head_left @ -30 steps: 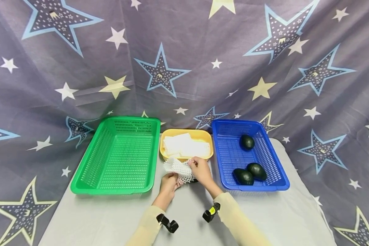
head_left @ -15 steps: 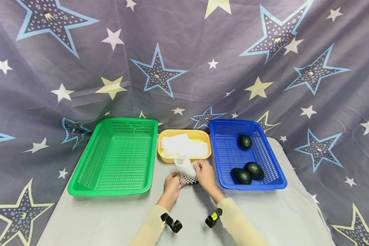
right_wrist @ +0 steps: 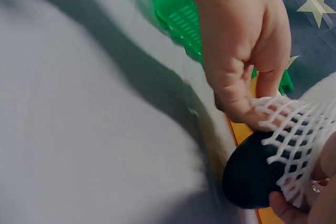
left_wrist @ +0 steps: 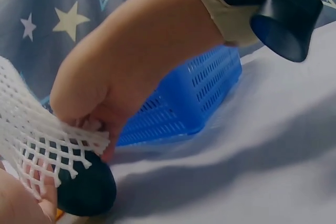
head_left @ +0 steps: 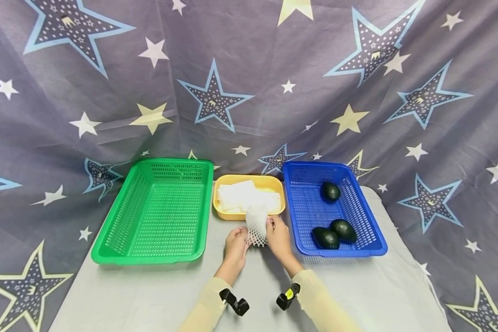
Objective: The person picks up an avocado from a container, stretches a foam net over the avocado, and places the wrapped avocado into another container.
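Observation:
My left hand (head_left: 234, 246) and right hand (head_left: 279, 236) pinch opposite sides of the open end of a white foam net sleeve (head_left: 256, 226) just in front of the yellow tub. The sleeve's mesh is stretched over part of a dark green avocado (left_wrist: 89, 190), whose rounded end sticks out in both wrist views. From the head view the avocado is hidden beneath the net. In the right wrist view, fingertips of my left hand (right_wrist: 241, 51) grip the mesh edge, while my right hand (right_wrist: 315, 203) is at the other side, against the avocado.
A yellow tub (head_left: 216, 203) behind my hands holds more white foam nets (head_left: 240, 196). On the right, a blue basket (head_left: 336, 252) contains 3 avocados (head_left: 343, 230). A green basket (head_left: 149, 259) stands on the left. Behind the table hangs a star-patterned cloth (head_left: 249, 60).
The foam sleeve has swung from leaning left to pointing straight back toward the tub, its mouth pulled down over the avocado. My hands now face each other on either side of it.

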`<state>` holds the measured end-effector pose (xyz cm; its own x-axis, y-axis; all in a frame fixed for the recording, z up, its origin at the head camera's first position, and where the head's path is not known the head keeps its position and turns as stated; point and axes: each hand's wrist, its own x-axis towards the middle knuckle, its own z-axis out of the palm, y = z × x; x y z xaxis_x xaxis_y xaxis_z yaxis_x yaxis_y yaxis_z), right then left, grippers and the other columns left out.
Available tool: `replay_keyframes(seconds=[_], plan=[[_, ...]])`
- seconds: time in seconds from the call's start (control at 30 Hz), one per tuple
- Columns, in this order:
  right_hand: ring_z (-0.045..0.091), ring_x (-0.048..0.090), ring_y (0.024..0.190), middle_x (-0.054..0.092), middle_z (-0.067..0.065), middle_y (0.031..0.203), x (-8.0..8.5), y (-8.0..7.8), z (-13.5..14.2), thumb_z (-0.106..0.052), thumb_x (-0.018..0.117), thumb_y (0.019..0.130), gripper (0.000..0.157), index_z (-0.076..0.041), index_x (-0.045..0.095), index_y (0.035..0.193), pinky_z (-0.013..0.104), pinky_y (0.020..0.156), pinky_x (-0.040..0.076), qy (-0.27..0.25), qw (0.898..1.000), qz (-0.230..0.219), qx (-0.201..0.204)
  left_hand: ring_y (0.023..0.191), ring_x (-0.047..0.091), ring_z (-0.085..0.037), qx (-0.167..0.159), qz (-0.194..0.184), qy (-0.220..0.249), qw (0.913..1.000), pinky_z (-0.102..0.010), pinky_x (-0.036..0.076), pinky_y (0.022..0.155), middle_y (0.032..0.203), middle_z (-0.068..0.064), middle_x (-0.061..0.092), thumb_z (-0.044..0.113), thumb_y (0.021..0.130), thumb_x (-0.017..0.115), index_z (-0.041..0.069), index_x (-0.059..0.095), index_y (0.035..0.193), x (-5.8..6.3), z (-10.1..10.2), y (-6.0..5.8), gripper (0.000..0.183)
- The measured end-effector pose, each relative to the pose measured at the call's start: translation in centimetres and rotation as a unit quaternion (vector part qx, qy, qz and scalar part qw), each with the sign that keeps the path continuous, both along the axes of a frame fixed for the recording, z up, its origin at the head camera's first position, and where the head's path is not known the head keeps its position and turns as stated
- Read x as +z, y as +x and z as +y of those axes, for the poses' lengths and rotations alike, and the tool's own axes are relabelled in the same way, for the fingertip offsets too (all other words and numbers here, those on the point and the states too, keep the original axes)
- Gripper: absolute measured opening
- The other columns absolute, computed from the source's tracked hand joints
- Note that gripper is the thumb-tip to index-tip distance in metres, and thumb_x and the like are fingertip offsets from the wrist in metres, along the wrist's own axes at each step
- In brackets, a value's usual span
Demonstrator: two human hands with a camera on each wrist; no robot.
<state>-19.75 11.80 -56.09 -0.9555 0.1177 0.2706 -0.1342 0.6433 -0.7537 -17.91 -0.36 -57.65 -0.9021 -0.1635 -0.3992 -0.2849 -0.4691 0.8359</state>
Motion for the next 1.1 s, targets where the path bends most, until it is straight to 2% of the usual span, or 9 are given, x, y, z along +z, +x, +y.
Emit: replay_keyframes(seconds=[0.2,0.33,0.47,0.57,0.7,0.8,0.93,1.0,1.1], plan=[[0.036,0.07,0.086,0.072,0.021,0.093,-0.5,0.0,-0.4,0.0,0.056,0.097,0.01,0.001,0.067,0.097,0.05,0.077,0.058,-0.058,0.998,0.003,-0.017,0.108,0.058,-0.016,0.023,0.023,-0.001,0.9995,-0.025,0.052,0.089,0.123,-0.015,0.057,0.008,0.107,0.047,-0.009,0.05,0.126,0.9,-0.3,-0.2,0.026],[0.03,0.068,0.091,0.07,0.019,0.097,-1.0,0.0,-0.8,-0.001,0.053,0.098,0.012,-0.001,0.063,0.091,0.044,0.08,0.058,-0.098,0.995,-0.028,-0.015,0.097,0.059,-0.012,0.035,0.018,0.0,0.9992,-0.021,0.053,0.081,0.112,-0.009,0.058,0.007,0.106,0.049,-0.009,0.052,0.124,0.5,-0.8,-0.5,0.024],[0.023,0.063,0.087,0.067,0.018,0.094,-1.5,0.0,-1.0,0.001,0.052,0.098,0.013,0.0,0.062,0.089,0.033,0.075,0.054,-0.14,0.989,-0.048,-0.004,0.1,0.058,-0.012,0.028,0.008,0.001,0.9996,-0.022,0.052,0.084,0.114,-0.008,0.057,0.011,0.106,0.051,-0.008,0.052,0.128,0.1,-1.4,-0.5,0.029],[0.02,0.06,0.083,0.066,0.018,0.092,-1.7,0.0,-1.0,0.003,0.052,0.097,0.013,0.002,0.063,0.09,0.027,0.07,0.051,-0.16,0.986,-0.054,-0.001,0.105,0.057,-0.013,0.012,0.007,0.006,0.9999,-0.026,0.053,0.09,0.121,-0.011,0.056,0.013,0.107,0.051,-0.009,0.05,0.133,-0.1,-1.8,-0.4,0.034],[0.022,0.064,0.082,0.069,0.019,0.094,-1.6,0.0,-0.8,0.003,0.054,0.096,0.014,0.003,0.068,0.096,0.027,0.067,0.053,-0.162,0.985,-0.058,-0.003,0.11,0.058,-0.015,-0.006,0.0,0.008,1.0,-0.029,0.054,0.097,0.134,-0.017,0.055,0.012,0.107,0.05,-0.01,0.049,0.136,-0.1,-2.4,-0.4,0.036],[0.022,0.064,0.081,0.071,0.02,0.095,-1.6,-0.1,-0.6,0.003,0.056,0.095,0.016,0.005,0.071,0.101,0.029,0.068,0.054,-0.144,0.988,-0.062,-0.014,0.118,0.056,-0.02,-0.019,-0.008,0.002,0.9998,-0.035,0.051,0.105,0.143,-0.022,0.05,0.011,0.107,0.049,-0.011,0.046,0.14,-0.1,-2.7,-0.4,0.039],[0.014,0.057,0.069,0.07,0.018,0.087,-1.9,-0.4,-0.3,0.004,0.058,0.094,0.017,0.007,0.072,0.104,0.023,0.06,0.049,-0.135,0.988,-0.077,-0.023,0.131,0.05,-0.03,-0.034,-0.016,-0.008,0.9993,-0.045,0.045,0.115,0.151,-0.029,0.043,0.01,0.107,0.048,-0.013,0.042,0.144,-0.4,-3.0,-0.5,0.044],[0.012,0.054,0.066,0.068,0.017,0.084,-2.0,-0.5,-0.2,0.004,0.057,0.095,0.017,0.008,0.071,0.104,0.022,0.057,0.046,-0.133,0.987,-0.083,-0.021,0.134,0.049,-0.031,-0.038,-0.019,-0.018,0.9989,-0.046,0.045,0.114,0.151,-0.03,0.043,0.009,0.107,0.049,-0.014,0.043,0.144,-0.6,-3.1,-0.5,0.044],[0.013,0.054,0.067,0.068,0.016,0.083,-2.1,-0.6,0.0,0.004,0.057,0.095,0.016,0.007,0.072,0.102,0.023,0.057,0.046,-0.113,0.99,-0.084,-0.02,0.123,0.057,-0.026,-0.04,-0.023,-0.053,0.9975,-0.039,0.055,0.103,0.146,-0.03,0.05,0.006,0.105,0.053,-0.015,0.05,0.137,-0.7,-3.2,-0.6,0.039]])
